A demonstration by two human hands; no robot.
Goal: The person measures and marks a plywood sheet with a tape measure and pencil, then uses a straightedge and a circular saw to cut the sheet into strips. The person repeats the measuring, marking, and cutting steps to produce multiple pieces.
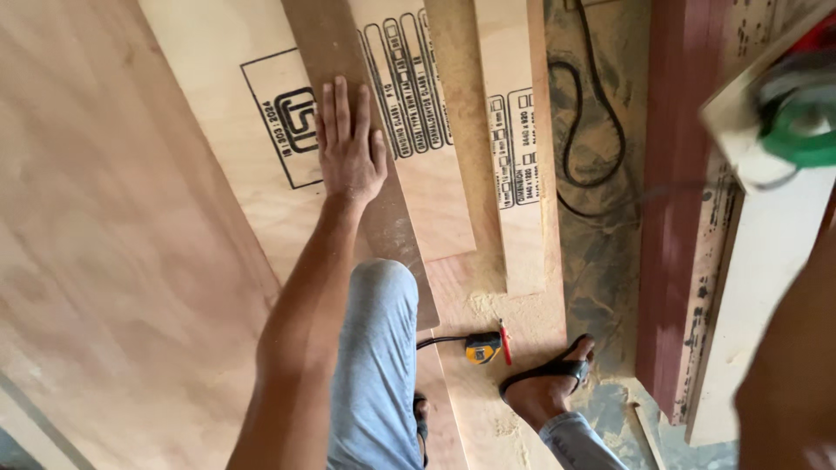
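On a sawdust-strewn workshop floor, a tape measure [482,348] and red pencil [504,341] lay by the sandalled foot [549,392]. Further out, the left hand [348,144] pressed flat, fingers spread, gripping nothing, on a narrow strip [383,218] atop a plywood sheet [252,183]. Right hand: not visible. The unclamped strip could prob. slip; a black cord [592,130] beyond risked snagging w/ boards crowding.

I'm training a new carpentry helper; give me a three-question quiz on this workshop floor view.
1. True or false: the left hand lies flat on a long brown wooden strip.
2. Which lies beside the yellow tape measure: A) red pencil B) hammer C) chisel?
3. What footwear is on the foot near the sawdust?

Key: 1 true; 2 A; 3 a black sandal.
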